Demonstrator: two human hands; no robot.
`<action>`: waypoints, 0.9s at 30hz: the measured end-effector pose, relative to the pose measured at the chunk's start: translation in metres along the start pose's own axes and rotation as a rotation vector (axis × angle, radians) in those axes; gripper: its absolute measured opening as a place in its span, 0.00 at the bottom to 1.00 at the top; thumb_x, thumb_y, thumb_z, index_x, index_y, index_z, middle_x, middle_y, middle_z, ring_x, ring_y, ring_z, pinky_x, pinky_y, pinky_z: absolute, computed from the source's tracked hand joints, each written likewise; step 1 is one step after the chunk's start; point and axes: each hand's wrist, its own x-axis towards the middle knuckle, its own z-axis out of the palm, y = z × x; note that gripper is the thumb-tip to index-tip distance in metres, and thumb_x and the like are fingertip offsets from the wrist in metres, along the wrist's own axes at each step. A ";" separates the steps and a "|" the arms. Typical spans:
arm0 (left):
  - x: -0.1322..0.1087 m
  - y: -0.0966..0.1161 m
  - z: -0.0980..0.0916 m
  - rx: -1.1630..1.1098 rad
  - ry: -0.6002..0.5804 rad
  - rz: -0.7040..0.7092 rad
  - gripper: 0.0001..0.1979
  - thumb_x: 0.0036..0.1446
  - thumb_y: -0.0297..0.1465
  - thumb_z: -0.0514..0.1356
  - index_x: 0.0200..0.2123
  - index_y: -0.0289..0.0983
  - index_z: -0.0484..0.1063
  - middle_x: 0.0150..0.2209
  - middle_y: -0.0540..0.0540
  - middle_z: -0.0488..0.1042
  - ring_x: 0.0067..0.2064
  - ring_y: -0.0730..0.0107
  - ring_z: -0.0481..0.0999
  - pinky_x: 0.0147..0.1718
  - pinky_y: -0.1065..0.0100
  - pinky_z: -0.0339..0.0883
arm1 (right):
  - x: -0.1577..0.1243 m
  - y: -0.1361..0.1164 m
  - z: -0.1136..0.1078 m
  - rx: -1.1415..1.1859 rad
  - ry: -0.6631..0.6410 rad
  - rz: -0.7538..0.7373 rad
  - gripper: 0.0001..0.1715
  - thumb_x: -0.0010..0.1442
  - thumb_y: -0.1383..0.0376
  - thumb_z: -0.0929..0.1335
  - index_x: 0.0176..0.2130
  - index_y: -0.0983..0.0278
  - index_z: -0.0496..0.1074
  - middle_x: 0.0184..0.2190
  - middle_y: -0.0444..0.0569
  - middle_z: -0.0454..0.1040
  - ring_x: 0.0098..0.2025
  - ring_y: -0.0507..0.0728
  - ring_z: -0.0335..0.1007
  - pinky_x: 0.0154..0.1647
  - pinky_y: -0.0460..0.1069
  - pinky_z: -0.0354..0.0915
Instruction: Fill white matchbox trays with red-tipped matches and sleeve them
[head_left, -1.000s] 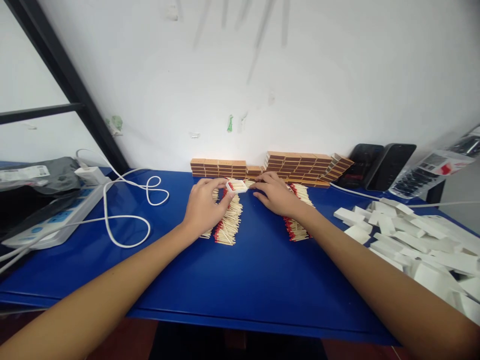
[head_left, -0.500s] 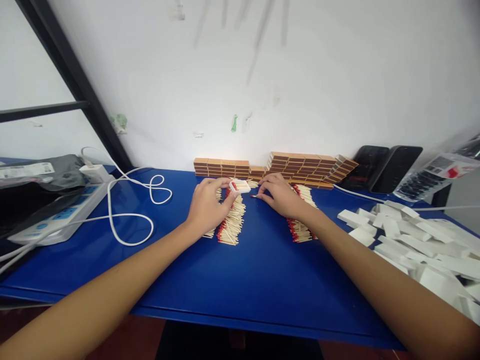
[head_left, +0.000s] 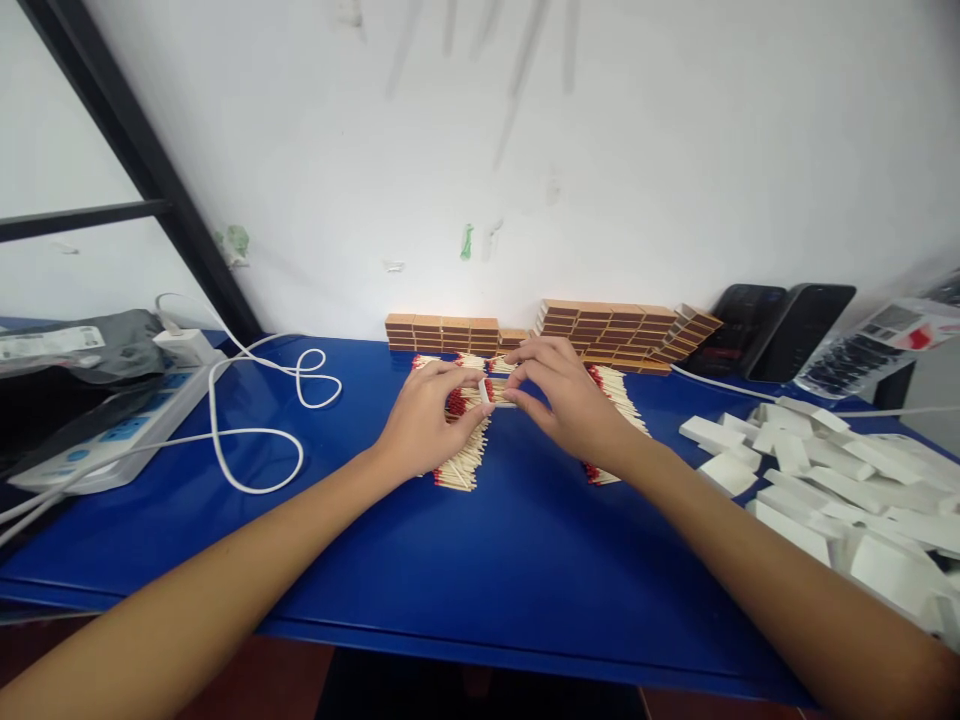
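Note:
My left hand point(head_left: 429, 415) pinches the left end of a small white matchbox tray point(head_left: 484, 391) between thumb and fingers, just above the blue table. Matches with red heads lie inside this tray. At its right end, the thumb and fingers of my right hand point(head_left: 568, 397) close on the tray; whether a match is also between them is hidden. Under and beside my left hand lies a heap of loose matches point(head_left: 461, 463). A second heap of matches point(head_left: 619, 396) is partly covered by my right hand and wrist.
Along the wall stand stacked matchboxes point(head_left: 442, 333) and a taller stack of matchboxes point(head_left: 607, 335). At right are many white trays point(head_left: 817, 470), two dark phones point(head_left: 810, 330) and a plastic pack point(head_left: 862, 350). A power strip point(head_left: 124, 440) and white cable point(head_left: 259, 490) lie left.
My right hand has moved left to the tray, and the match it held is now out of sight. The tray has shifted slightly right and down and is tipped differently.

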 end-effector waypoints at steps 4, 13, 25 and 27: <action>0.000 0.000 0.001 -0.012 0.012 0.020 0.14 0.61 0.32 0.70 0.49 0.39 0.78 0.49 0.43 0.82 0.52 0.57 0.80 0.55 0.52 0.74 | -0.002 0.005 0.001 0.029 0.018 -0.003 0.05 0.71 0.65 0.67 0.41 0.58 0.74 0.52 0.56 0.76 0.59 0.67 0.65 0.62 0.69 0.65; 0.000 -0.001 0.001 -0.051 0.021 0.028 0.13 0.61 0.33 0.71 0.49 0.40 0.79 0.48 0.44 0.83 0.52 0.57 0.80 0.54 0.52 0.74 | -0.001 0.003 0.000 0.027 0.063 -0.020 0.01 0.70 0.66 0.69 0.42 0.59 0.72 0.48 0.55 0.76 0.56 0.65 0.68 0.58 0.65 0.66; 0.001 0.001 -0.001 -0.074 0.007 -0.048 0.15 0.61 0.32 0.70 0.50 0.39 0.78 0.46 0.44 0.84 0.50 0.58 0.81 0.53 0.53 0.75 | -0.002 0.004 -0.002 0.155 -0.003 0.030 0.03 0.69 0.64 0.69 0.39 0.58 0.73 0.50 0.53 0.77 0.57 0.64 0.68 0.59 0.64 0.66; 0.001 0.000 -0.001 -0.069 0.004 -0.018 0.14 0.60 0.32 0.71 0.49 0.38 0.78 0.47 0.44 0.83 0.51 0.58 0.80 0.53 0.53 0.74 | -0.002 0.001 -0.002 0.155 -0.006 0.043 0.04 0.69 0.63 0.69 0.39 0.58 0.73 0.50 0.53 0.77 0.57 0.64 0.68 0.59 0.64 0.65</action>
